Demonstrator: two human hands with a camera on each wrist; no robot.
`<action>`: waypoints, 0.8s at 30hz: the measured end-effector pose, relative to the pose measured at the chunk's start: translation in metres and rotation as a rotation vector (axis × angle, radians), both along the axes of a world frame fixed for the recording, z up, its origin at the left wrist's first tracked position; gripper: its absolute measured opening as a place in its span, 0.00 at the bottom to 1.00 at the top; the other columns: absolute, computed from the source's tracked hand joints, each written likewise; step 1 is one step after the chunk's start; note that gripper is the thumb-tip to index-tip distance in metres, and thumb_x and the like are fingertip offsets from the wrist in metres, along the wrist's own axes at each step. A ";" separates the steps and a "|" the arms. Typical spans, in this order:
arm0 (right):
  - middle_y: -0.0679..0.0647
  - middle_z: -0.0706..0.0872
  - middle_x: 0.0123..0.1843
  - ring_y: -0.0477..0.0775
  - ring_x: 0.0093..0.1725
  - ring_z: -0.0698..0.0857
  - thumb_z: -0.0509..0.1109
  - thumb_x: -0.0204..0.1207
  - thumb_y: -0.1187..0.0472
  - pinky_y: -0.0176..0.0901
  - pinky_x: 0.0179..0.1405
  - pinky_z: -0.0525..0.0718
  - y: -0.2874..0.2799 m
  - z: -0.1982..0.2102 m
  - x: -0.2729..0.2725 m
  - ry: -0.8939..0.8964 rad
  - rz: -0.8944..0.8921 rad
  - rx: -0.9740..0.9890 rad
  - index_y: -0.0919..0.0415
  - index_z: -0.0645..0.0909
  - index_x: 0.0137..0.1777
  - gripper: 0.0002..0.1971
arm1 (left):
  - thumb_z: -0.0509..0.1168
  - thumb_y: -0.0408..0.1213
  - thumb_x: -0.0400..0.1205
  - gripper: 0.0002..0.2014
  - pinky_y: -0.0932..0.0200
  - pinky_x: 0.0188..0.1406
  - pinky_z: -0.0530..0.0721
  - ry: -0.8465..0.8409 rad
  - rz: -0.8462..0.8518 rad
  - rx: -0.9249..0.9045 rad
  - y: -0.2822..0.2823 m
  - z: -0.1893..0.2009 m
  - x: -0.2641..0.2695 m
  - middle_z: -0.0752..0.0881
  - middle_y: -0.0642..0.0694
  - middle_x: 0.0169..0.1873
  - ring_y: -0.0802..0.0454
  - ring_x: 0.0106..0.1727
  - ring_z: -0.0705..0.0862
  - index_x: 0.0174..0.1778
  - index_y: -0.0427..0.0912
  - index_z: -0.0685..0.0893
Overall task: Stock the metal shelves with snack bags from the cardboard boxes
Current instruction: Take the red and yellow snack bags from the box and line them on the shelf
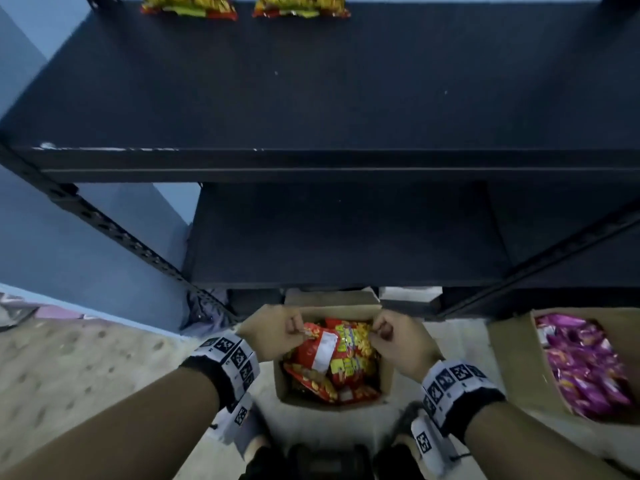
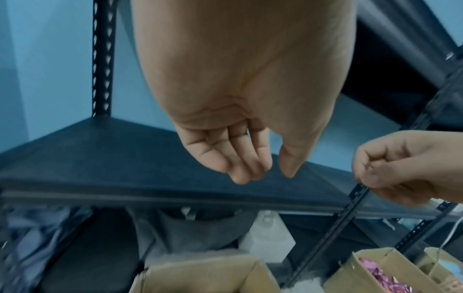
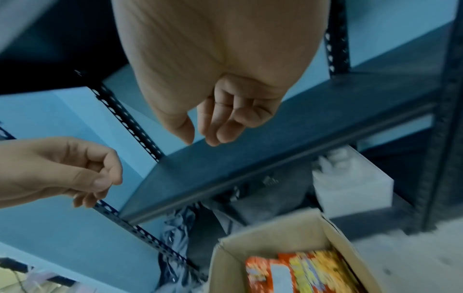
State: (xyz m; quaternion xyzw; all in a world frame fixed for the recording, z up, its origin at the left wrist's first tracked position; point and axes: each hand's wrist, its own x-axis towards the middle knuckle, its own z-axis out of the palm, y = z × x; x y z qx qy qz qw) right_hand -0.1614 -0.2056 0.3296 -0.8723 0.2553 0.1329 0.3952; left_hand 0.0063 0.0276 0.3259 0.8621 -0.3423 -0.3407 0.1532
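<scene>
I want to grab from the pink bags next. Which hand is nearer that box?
Right. The right hand hovers over the red-bag box, beside the pink-bag box; the left hand is at that red-bag box's far side.

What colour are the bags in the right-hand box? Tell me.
Pink and purple bags, best seen in the head view.
</scene>
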 end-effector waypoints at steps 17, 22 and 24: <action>0.48 0.85 0.66 0.50 0.60 0.85 0.76 0.75 0.38 0.45 0.58 0.86 -0.010 -0.319 -0.016 0.520 0.000 0.079 0.47 0.79 0.66 0.24 | 0.72 0.51 0.81 0.16 0.58 0.62 0.83 0.024 0.071 0.181 -0.047 -0.315 -0.009 0.88 0.53 0.60 0.52 0.61 0.86 0.63 0.52 0.85; 0.51 0.81 0.73 0.55 0.66 0.82 0.77 0.78 0.45 0.45 0.60 0.81 -0.029 -0.403 0.021 0.530 0.067 0.018 0.51 0.73 0.78 0.32 | 0.73 0.55 0.78 0.23 0.54 0.70 0.79 -0.044 0.032 0.132 -0.069 -0.410 0.012 0.86 0.51 0.66 0.48 0.70 0.82 0.68 0.52 0.84; 0.55 0.81 0.74 0.61 0.69 0.83 0.81 0.74 0.48 0.52 0.63 0.86 -0.033 -0.440 0.034 0.546 0.112 -0.007 0.52 0.68 0.82 0.39 | 0.72 0.57 0.76 0.28 0.47 0.74 0.78 -0.061 -0.029 0.136 -0.073 -0.443 0.017 0.83 0.48 0.70 0.46 0.74 0.79 0.72 0.54 0.81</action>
